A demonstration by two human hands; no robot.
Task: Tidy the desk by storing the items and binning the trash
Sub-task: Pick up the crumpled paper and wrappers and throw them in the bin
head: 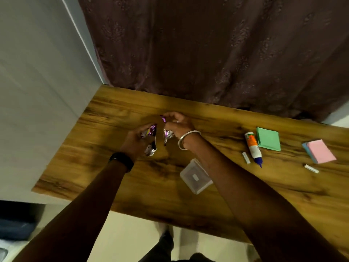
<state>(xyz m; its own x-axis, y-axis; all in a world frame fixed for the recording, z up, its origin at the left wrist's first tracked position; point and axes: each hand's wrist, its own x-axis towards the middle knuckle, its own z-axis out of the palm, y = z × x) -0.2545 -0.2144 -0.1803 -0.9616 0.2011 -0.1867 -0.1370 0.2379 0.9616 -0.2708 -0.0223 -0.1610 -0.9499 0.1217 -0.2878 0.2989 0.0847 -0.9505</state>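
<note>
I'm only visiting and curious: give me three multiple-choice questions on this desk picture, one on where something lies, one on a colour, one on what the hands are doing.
1. The glue bottle lies:
A) beside the green pad
B) on the floor
C) in a hand

2. The top of the pad at the far right is:
A) yellow
B) pink
C) white

3. The hands are:
A) both empty
B) both holding foil wrappers
C) both lying flat

Answers:
1 A, the bottle lies along the green pad's left edge.
2 B, a pink top shows with blue under it.
3 B, the left hand and right hand each grip crumpled purple and silver foil.
</note>
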